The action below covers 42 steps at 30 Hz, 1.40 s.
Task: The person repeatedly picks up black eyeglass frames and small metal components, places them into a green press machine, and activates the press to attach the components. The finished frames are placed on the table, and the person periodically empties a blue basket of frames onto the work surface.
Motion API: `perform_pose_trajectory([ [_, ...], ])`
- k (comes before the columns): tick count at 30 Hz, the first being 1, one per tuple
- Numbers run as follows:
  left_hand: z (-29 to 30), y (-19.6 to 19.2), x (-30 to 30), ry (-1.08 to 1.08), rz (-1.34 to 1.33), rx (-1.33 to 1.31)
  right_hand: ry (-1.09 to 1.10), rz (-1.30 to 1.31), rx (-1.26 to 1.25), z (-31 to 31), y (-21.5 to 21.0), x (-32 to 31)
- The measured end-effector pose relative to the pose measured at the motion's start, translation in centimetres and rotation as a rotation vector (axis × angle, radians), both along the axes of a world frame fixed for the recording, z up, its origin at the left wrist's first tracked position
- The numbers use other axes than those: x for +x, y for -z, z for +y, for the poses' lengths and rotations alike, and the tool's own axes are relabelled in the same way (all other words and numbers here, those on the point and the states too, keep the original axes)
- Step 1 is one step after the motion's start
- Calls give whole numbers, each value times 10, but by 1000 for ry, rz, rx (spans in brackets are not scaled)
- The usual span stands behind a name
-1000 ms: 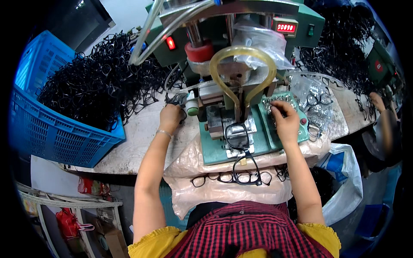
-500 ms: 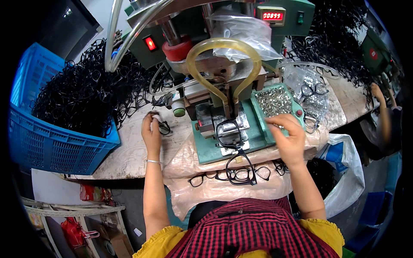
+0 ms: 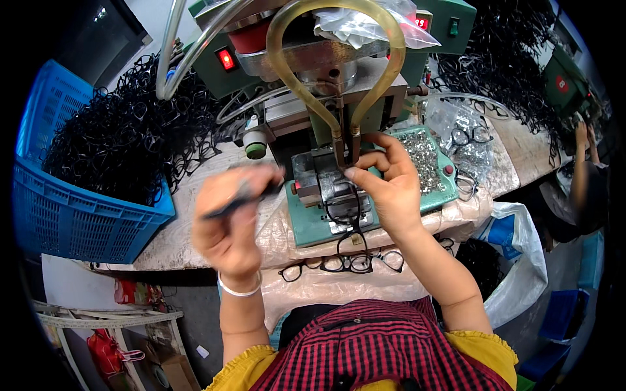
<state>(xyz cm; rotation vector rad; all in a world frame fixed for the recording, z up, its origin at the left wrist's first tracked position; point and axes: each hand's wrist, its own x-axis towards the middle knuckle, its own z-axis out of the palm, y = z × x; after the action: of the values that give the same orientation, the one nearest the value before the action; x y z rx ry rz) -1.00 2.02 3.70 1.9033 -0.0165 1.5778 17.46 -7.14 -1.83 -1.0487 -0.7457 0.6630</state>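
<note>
Nearest me is the wearer's checked apron (image 3: 352, 345), and both forearms reach forward from yellow sleeves (image 3: 244, 366). A pale sheet (image 3: 300, 303) drapes over the near edge of the desk (image 3: 163, 244), with a row of black glasses frames (image 3: 333, 262) on it.

I have the left hand (image 3: 228, 221) raised above the desk's near edge, left of the machine (image 3: 293, 62). Its forearm points almost straight forward, a pale bracelet (image 3: 240, 287) at the wrist, and the fingers curl toward the thumb. That grip is clamped on a dark piece (image 3: 228, 207), too blurred for me to identify.

The right forearm slants forward and leftward. The right hand (image 3: 394, 186) arches over the machine's base, thumb and fingers bent in close beside two metal prongs (image 3: 339, 153) under the looped yellowish tube (image 3: 272, 52). I cannot tell whether that grip pinches anything.

Just below those fingers sits the glasses frame (image 3: 355, 229), one rim on the metal fixture, the other hanging toward the desk's near edge.

To its right I see a green tray (image 3: 450, 186) of small metal parts (image 3: 422, 156); beyond lies a clear bag (image 3: 450, 117). A blue crate (image 3: 78, 215) heaped with black frames (image 3: 124, 137) stands at the desk's left. At the far right, another person's hand (image 3: 581, 133) shows near a dark heap (image 3: 492, 58).
</note>
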Motion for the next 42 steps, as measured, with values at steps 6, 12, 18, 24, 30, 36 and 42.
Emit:
perform_pose_trajectory([
  [6,-3,9,-1,127,178,13,47,-216,-3,-18,-16,-11],
  [12,-13,47,20,146,433,348,486,-1106,-492,-31,49,81],
  [18,-15,51,24,137,418,317,621,-1111,-428,-34,85,105],
  [24,-23,52,16,76,501,323,568,-1402,-667,41,74,98],
  [30,-36,77,-76,-472,537,318,672,-1109,-275,-24,83,102],
  [36,21,65,-118,-819,586,-219,526,64,6,-56,105,114],
  [42,104,158,-100,-719,1160,-240,418,-40,78,10,86,94],
])
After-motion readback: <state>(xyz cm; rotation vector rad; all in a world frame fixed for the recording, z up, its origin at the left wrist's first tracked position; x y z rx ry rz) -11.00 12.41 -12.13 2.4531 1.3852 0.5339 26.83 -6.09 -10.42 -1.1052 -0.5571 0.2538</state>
